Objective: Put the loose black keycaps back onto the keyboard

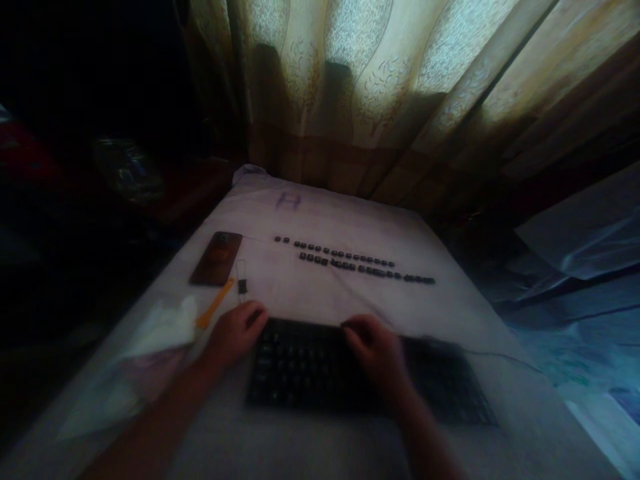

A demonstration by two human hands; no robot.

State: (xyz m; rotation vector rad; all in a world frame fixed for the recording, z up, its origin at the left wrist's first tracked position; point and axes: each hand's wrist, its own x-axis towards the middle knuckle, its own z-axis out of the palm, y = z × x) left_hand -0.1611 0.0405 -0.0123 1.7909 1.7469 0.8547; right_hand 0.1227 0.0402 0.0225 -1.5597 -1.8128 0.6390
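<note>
We find square black plastic keycaps (pixel 341 254) behind the long black plastic keyboard (pixel 335 377), right of a brown rectangular phone (pixel 217 260).

keyboard (pixel 295 370) blurred, partly behind right hand (pixel 379 347) | 2 forearms (pixel 160 423) cut by bottom edge | keycaps (pixel 311 257): legends too small

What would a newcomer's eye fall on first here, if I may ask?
Probably the black keyboard in front, with the left hand at its far left corner and the right hand over its middle. Beyond, two rows of small dark pieces cross the pale cloth, and light glows through the patterned curtain behind.
</note>
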